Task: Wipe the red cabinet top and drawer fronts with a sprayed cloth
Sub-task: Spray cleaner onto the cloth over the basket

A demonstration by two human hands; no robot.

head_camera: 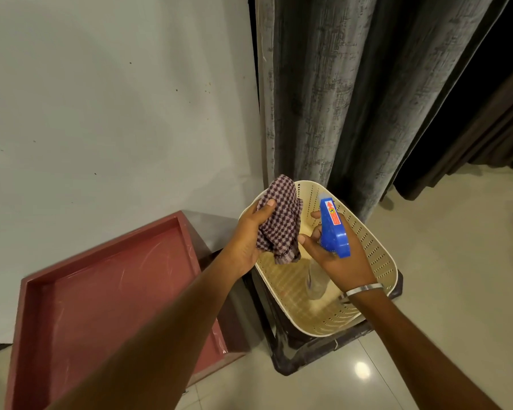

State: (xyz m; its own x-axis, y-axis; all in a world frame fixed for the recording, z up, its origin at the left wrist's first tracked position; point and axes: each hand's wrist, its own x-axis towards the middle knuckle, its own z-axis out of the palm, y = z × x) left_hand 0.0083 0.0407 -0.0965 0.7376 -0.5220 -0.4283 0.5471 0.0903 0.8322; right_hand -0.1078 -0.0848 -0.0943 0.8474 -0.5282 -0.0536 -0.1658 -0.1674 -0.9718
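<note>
Head view: your left hand (251, 238) grips a bunched checked cloth (279, 220), thumb pressed on its front, and holds it up over the near-left rim of the cream basket (379, 261). Your right hand (338, 261) is wrapped round the neck of the spray bottle (333, 229), fingers curled at the trigger; the clear body hangs down into the basket.

What matters is the line between nozzle and cloth. The bottle's blue head runs its long axis away from you and slightly left, and the cloth sits just beside it to the left, close to your right fingertips but not squarely ahead of the nozzle as far as this angle shows. I judge you are at the spraying step, so the next move likely needs the nozzle turned left or the cloth brought across in front of it.

The red cabinet (116, 291) stands to your lower left against the wall, its recessed top facing up, under your left forearm. The left hand is nearer to it. Its drawer fronts are out of sight here.
</note>
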